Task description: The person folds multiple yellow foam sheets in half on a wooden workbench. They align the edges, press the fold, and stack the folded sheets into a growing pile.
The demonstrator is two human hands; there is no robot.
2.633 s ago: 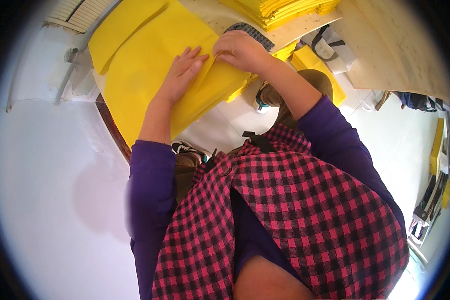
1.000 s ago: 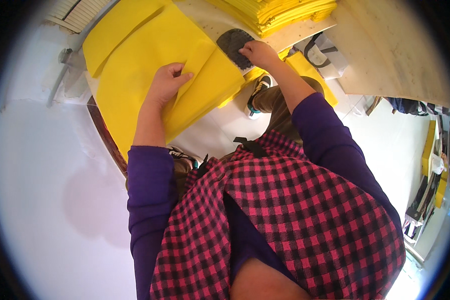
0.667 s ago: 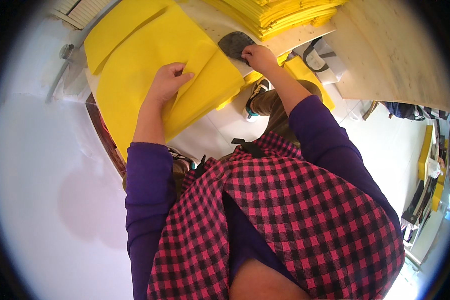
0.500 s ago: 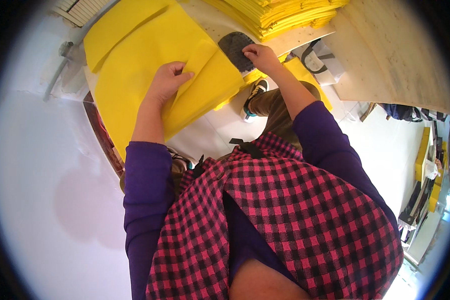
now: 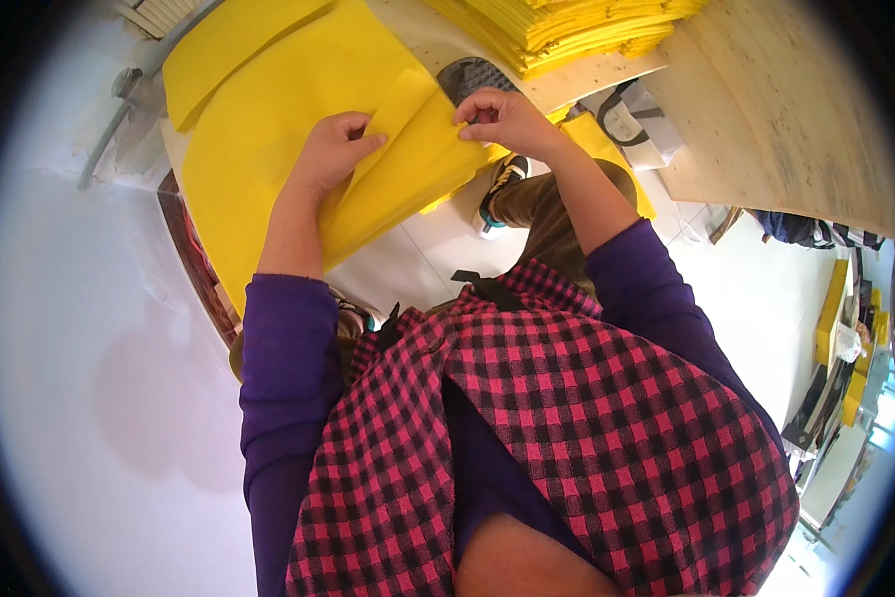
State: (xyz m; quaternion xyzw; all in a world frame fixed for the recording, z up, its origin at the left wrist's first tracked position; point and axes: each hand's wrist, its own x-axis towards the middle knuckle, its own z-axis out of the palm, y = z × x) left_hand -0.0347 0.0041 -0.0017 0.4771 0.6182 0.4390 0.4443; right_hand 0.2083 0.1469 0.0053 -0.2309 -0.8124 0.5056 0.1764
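A pile of large yellow cloth-like sheets [image 5: 258, 159] covers the work surface in front of me, with one sheet's right part raised into a loose fold [image 5: 404, 134]. My left hand [image 5: 334, 152] is at the left side of this fold, its fingers curled and its thumb pressing along the sheet's edge. At the fold's right end, my right hand [image 5: 512, 121] pinches the sheet's edge between thumb and fingers. Just behind the right hand lies a dark grey, rounded pad [image 5: 479, 78], partly covered by the hand and the raised sheet.
A tall stack of folded yellow pieces [image 5: 577, 30] stands at the back right. A pale wooden board [image 5: 766, 119] rises on the right. Beside it, a white bag with a dark handle [image 5: 646, 124] rests low down. My shoe [image 5: 507, 189] is on the tiled floor below.
My right hand has moved left from the dark pad to the yellow sheet's edge. The sheet's right part has lifted and now hides more of the pad. The left hand has shifted slightly.
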